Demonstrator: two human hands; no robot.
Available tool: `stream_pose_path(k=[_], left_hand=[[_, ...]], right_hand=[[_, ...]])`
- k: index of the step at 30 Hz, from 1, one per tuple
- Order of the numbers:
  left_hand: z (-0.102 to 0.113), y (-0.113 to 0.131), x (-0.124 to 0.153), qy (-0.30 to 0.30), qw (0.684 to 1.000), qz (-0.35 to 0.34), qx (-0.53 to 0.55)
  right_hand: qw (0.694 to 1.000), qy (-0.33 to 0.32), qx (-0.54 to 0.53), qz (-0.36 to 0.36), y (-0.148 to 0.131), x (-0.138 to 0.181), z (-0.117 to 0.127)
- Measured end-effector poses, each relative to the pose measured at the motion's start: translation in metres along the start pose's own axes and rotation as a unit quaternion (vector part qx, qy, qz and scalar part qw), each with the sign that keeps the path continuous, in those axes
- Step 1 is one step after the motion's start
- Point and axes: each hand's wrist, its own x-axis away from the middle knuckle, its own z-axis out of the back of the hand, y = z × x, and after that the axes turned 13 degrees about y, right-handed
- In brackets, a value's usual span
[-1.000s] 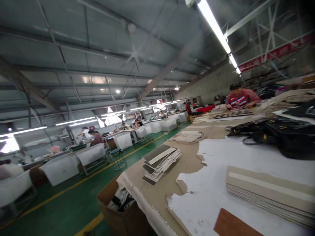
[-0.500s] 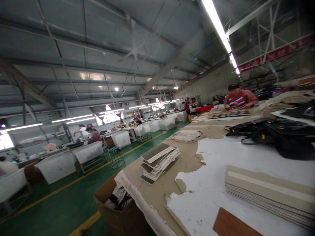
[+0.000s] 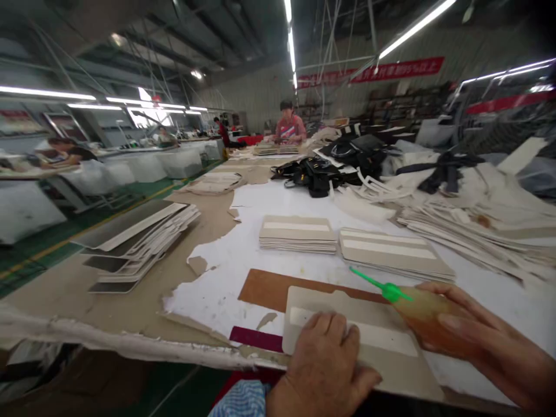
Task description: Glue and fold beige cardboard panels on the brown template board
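Observation:
My left hand lies on a beige panel with a pale strip along it, its fingers pressed against the surface and the thumb apart. My right hand is wrapped round a squeeze bottle of amber liquid. The bottle's green nozzle points left, above the panel's far edge. Beneath the panel, a brown board sticks out at the back, and a purple strip shows at the left.
Two neat stacks of beige panels, a left stack and a right stack, stand beyond my hands. Dark panels are piled near the left edge. Black bags and loose strips lie farther back. A co-worker sits at the far end.
My view has swung right and down towards the near table edge. Both my hands, the bottle and the panel under my left hand have come into sight.

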Motion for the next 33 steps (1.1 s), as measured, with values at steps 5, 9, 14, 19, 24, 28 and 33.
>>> stream_pose_path(k=[5, 9, 14, 19, 24, 28, 33], left_hand=[[0.005, 0.003, 0.001, 0.019, 1.000, 0.000, 0.003], [0.002, 0.003, 0.000, 0.018, 1.000, 0.002, 0.010], [0.004, 0.003, 0.000, 0.014, 1.000, 0.012, 0.017], [0.006, 0.003, 0.001, 0.011, 1.000, 0.014, 0.023], [0.006, 0.004, 0.002, 0.020, 1.000, 0.003, 0.006], [0.007, 0.004, 0.001, 0.016, 1.000, 0.002, 0.003], [0.006, 0.003, 0.002, 0.020, 1.000, -0.004, -0.001]], right_hand=[[0.986, -0.083, -0.075, -0.122, -0.029, -0.006, -0.038], [0.996, -0.082, 0.021, 0.007, -0.046, -0.008, -0.066], [0.984, -0.114, 0.093, 0.100, -0.066, -0.014, -0.086], [0.969, -0.119, 0.141, 0.163, -0.077, -0.018, -0.097], [0.964, -0.112, 0.161, 0.177, -0.085, -0.021, -0.101], [0.962, -0.112, 0.173, 0.181, -0.092, -0.022, -0.104], [0.951, -0.132, 0.210, 0.184, -0.101, -0.024, -0.106]])
